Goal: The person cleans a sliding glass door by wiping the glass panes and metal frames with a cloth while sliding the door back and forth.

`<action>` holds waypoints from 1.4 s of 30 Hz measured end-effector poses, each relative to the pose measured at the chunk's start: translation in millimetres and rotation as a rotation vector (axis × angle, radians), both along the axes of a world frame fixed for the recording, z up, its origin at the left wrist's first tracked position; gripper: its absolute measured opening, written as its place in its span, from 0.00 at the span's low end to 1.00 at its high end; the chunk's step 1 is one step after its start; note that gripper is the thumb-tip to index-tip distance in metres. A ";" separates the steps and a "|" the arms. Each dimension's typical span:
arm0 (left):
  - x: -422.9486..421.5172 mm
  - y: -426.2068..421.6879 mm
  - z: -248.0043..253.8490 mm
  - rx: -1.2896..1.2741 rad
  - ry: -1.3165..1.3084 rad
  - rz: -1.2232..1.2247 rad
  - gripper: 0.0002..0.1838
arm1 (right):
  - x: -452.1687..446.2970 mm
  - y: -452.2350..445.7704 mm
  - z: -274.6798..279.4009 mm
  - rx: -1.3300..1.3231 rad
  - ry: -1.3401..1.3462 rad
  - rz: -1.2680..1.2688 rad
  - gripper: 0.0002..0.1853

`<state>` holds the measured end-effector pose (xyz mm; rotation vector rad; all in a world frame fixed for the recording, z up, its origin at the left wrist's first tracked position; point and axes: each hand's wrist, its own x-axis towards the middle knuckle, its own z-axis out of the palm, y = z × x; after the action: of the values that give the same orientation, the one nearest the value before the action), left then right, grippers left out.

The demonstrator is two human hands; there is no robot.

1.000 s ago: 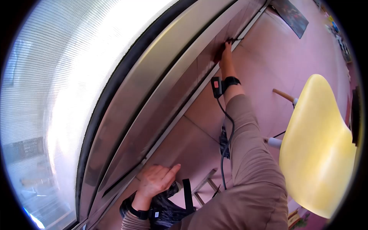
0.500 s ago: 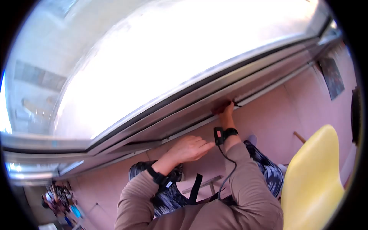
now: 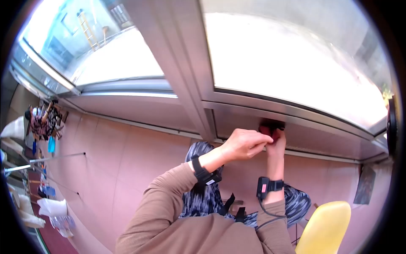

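In the head view, the only one, the right hand (image 3: 275,144) appears closed around a small dark red item (image 3: 265,130), which sits at the fingertips just in front of the lower metal panel (image 3: 325,143) of the window frame, with a dark patch of shadow or material beside it. The left hand (image 3: 244,144) is brought up close to it, fingers bent and tips together; whether anything is pinched there cannot be told. The likeliest trouble is the item slipping toward the floor (image 3: 127,165), since it seems held near the fingertips rather than deep in the palm. With the two hands so close, one could also jostle the other, and knuckles could scrape the panel if the right hand pushed forward. The cable (image 3: 270,215) hanging from the device (image 3: 263,187) on the right wrist loops near the patterned knee (image 3: 298,204); a long reach could snag it and tug the wrist. As for containers, none shows near the hands; at far left a white bag (image 3: 52,207) lies with a clear plastic bundle (image 3: 62,224) next to it, and what either holds is too small and blurred to tell.
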<state>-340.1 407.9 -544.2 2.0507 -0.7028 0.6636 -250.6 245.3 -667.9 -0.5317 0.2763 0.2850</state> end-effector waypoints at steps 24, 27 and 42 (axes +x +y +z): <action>-186.7 209.5 -11.9 -1.680 0.192 0.183 0.25 | -161.4 102.2 125.1 -0.545 -0.752 0.719 0.24; -157.6 292.3 0.8 -1.190 -0.143 0.580 0.25 | -137.0 54.3 102.9 -0.749 -0.512 0.539 0.19; -71.0 311.3 -39.9 -0.372 0.120 1.219 0.24 | -115.2 -61.1 38.6 -0.798 -0.112 0.243 0.18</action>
<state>-411.1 719.2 -584.1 1.9669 0.8060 1.1845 -365.8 184.1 -629.3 -1.3711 0.2089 0.3762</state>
